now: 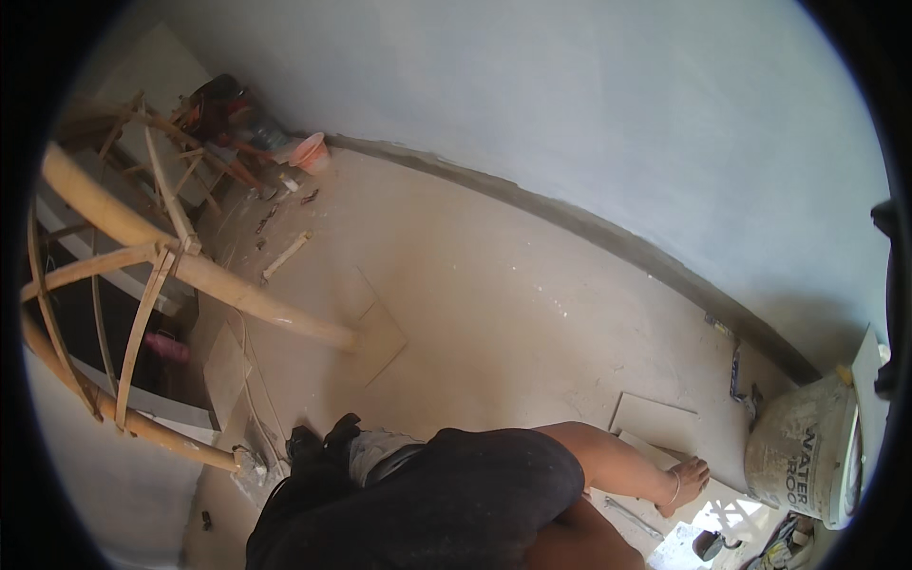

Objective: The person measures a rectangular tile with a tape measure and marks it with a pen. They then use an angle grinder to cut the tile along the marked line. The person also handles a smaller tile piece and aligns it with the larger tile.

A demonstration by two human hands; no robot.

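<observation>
Neither of my hands can be made out. Dark cloth (pixel 427 503) over my body fills the lower middle. From its right edge comes a bare limb (pixel 613 461) that looks like a leg, ending in what seems a bare foot (pixel 686 480) with a thin pale band. It rests on the floor beside pale flat boards or tiles (pixel 655 418). A slim rod-like tool (pixel 635 518) lies below it. Left of the dark cloth are a greyish fabric piece (pixel 380 454) and black shapes (pixel 323 439) too unclear to name.
A bamboo ladder-like frame (pixel 228 285) leans across the left. A stained white bucket (pixel 793 451) stands at the right by the wall (pixel 617 123). Far left, another person (pixel 223 119) sits near an orange bucket (pixel 309 152). A thin stick (pixel 287 256) and scraps lie on the dusty floor.
</observation>
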